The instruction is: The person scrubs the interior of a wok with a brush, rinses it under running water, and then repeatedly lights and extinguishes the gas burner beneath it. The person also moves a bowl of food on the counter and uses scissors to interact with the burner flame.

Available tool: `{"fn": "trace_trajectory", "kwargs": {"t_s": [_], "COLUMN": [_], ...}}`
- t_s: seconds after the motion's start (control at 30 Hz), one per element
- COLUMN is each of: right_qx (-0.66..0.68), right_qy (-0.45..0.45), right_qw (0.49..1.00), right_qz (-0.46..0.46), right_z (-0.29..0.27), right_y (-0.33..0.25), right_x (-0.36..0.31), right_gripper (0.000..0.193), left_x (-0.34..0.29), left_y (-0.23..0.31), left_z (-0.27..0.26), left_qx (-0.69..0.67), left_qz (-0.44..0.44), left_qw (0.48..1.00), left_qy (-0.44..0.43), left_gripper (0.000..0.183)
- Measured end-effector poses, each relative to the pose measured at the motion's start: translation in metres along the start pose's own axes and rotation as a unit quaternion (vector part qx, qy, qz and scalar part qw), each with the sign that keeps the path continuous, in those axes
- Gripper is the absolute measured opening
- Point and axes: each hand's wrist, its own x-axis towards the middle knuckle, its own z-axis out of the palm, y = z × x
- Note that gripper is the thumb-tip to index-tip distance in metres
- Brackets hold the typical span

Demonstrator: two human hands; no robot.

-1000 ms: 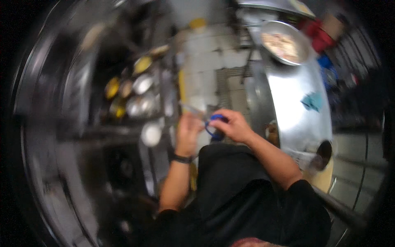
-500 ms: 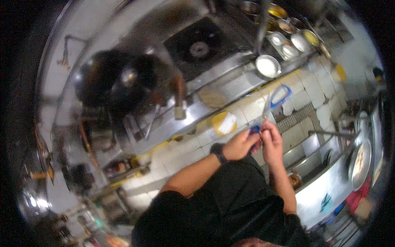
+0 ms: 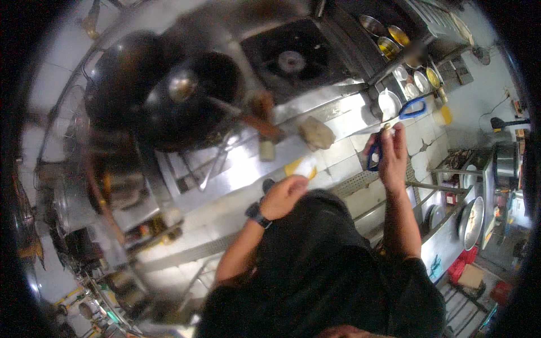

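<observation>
Scissors (image 3: 387, 127) with blue loops could slip and drop to the floor, I think, because the right hand (image 3: 393, 159) seems to have them only by its fingers, near the middle joint. A finger could get nicked too, if the sharp parts swing together; they are hard to see. One loop pokes out at one o'clock from that hand, near a white bowl (image 3: 389, 105), so a quick swing might bump it. I can't tell if they touch. The other loop is at nine o'clock, beside the palm. The right hand is bent in close around the scissors. At eight o'clock from them is the left hand (image 3: 284, 197). I see nothing in it, but its fingertips are hidden, so I can't tell how wide it is.
</observation>
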Motion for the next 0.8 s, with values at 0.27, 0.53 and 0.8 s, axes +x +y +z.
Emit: {"fn": "trace_trajectory", "kwargs": {"t_s": [0.27,0.53,0.8], "right_qx": [-0.398,-0.617,-0.694], "right_qy": [-0.184,-0.46,-0.514], "right_qw": [0.895,0.549,0.431], "right_qz": [-0.088,-0.326,-0.264], "right_z": [0.006,0.103,0.201], "right_y": [-0.034,0.096,0.183], "right_x": [0.153,0.399,0.479], "right_gripper": [0.01,0.03,0.037], "left_x": [-0.034,0.018,0.043], "left_y": [-0.085,-0.173,-0.249], "left_z": [-0.048,-0.07,-0.047], "left_qx": [0.19,0.33,0.423], "left_qz": [-0.003,-0.124,-0.238], "left_qw": [0.892,0.649,0.553], "left_qy": [0.41,0.674,0.678], "left_gripper": [0.028,0.048,0.049]}}
